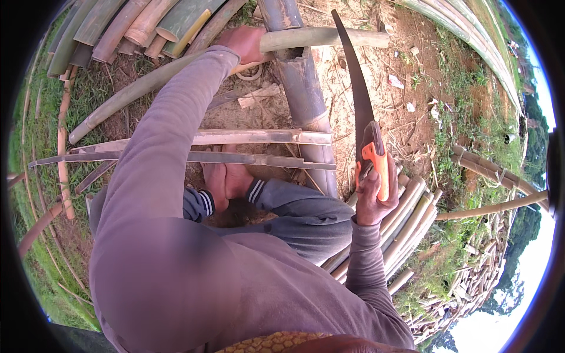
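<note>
My left hand (242, 44) is closed around a long bamboo pole (306, 38), which slants in from the left and ends to the right of the hand. The pole lies across a thick, dark bamboo log (309, 106), near a broken notch in its upper side. At the right, my right hand (376, 203) grips the orange handle of a handsaw (360, 88). The saw is held upright with its toothed edge to the left. Its blade passes in front of the pole's right end; whether they touch I cannot tell.
Two split bamboo strips (253, 137) lie across in front of my bare feet (232, 179). Thick bamboo lengths (141, 29) are stacked at the far left. Cut pieces (406, 223) lie beside my right forearm. More poles (471, 35) are at the far right, over dirt and grass.
</note>
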Demonstrator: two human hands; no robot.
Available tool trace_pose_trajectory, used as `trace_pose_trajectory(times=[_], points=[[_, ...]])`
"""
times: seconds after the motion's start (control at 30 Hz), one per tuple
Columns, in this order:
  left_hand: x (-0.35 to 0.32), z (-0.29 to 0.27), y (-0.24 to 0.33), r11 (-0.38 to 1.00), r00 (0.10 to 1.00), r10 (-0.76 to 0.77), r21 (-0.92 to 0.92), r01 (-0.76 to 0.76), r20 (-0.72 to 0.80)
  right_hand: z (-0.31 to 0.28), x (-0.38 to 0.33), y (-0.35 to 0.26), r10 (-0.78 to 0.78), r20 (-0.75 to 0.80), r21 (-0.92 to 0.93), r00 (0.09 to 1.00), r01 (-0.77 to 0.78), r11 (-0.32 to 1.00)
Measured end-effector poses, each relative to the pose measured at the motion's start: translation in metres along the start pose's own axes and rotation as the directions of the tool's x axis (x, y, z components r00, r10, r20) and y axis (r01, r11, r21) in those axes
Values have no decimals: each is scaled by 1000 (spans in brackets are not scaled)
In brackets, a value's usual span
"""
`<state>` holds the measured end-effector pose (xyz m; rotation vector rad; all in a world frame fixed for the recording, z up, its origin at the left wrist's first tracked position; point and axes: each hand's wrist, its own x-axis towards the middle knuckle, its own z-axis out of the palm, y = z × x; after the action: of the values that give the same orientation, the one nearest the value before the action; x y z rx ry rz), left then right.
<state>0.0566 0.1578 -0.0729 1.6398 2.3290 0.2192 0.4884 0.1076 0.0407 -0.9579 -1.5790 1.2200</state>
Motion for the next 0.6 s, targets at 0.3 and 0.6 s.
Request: trace_pose_trajectory(times=[0.3, 0.6], points=[[6, -3, -1, 996, 995, 6, -93, 2, 96, 56, 129, 49, -223, 78, -319, 972, 237, 918], [18, 1, -16, 985, 986, 73, -167, -47, 148, 17, 38, -6, 37, 26, -96, 999, -34, 995]])
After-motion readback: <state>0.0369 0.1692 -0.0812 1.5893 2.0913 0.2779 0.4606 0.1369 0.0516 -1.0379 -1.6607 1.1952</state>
